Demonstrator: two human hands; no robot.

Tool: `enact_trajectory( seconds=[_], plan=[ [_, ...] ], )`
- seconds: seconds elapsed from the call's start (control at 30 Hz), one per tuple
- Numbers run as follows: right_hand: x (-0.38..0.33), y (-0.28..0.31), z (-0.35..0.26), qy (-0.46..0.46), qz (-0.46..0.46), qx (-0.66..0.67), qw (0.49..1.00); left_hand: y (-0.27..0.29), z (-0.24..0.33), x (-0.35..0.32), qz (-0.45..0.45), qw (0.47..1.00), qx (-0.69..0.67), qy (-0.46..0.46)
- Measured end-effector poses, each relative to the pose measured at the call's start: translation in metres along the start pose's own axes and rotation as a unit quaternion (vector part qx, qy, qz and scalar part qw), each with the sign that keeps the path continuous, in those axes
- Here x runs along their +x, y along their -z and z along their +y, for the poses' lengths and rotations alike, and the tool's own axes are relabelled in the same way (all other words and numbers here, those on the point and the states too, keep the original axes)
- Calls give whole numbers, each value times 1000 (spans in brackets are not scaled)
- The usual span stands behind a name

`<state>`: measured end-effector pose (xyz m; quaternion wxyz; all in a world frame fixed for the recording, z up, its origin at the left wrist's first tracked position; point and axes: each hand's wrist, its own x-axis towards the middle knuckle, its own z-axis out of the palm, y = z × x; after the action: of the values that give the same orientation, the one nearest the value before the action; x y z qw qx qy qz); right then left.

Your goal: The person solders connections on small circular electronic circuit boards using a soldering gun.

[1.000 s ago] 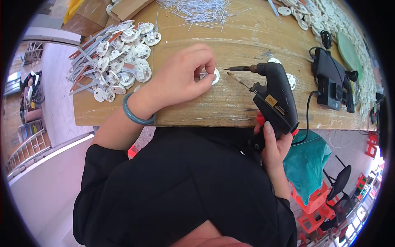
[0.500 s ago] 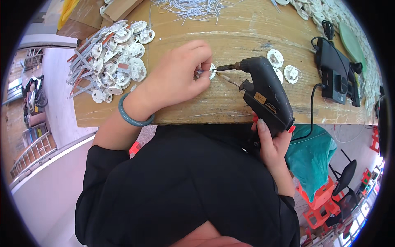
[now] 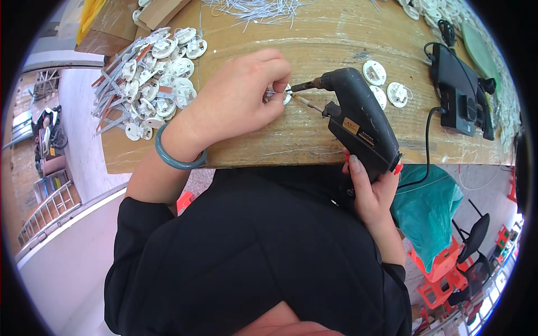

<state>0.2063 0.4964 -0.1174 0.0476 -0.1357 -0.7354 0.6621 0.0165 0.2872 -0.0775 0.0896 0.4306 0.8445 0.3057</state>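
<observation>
My left hand (image 3: 244,95), a blue-green bangle on its wrist, is over the wooden table with thumb and forefinger pinched together. A thin pale wire seems to be between those fingertips, though they mostly hide it. Just past them shows part of a small round white disc (image 3: 288,98). My right hand (image 3: 370,187) is wrapped round the handle of a black soldering gun (image 3: 367,120) with red trim. The gun points left; its hot tip and the feed nozzle above meet over the disc, right beside my left fingertips.
Several white discs (image 3: 397,94) lie right of the gun. A heap of discs with grey and red strips (image 3: 162,73) covers the table's left. Thin white wires (image 3: 252,8) lie at the back. At right stands a black power unit (image 3: 457,89) with cords; a teal bag (image 3: 428,210) hangs below.
The view has shifted slightly. Both hands keep their grips, and the gun's tip stays at the disc beside my left fingertips.
</observation>
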Motion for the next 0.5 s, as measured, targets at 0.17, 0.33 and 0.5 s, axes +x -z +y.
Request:
enact_trajectory(
  seconds=[0.17,0.33,0.5],
  plan=[
    [1,1,-1,7,-8,-11,1000,0,1,0,-4,1000,11,1],
    [1,0,-1,12,-9,-3,1000,0,1,0,-2,1000,9,0],
    [2,3,3,28,-25,-37,999,0,0,0,-1,1000,7,-5]
  ],
)
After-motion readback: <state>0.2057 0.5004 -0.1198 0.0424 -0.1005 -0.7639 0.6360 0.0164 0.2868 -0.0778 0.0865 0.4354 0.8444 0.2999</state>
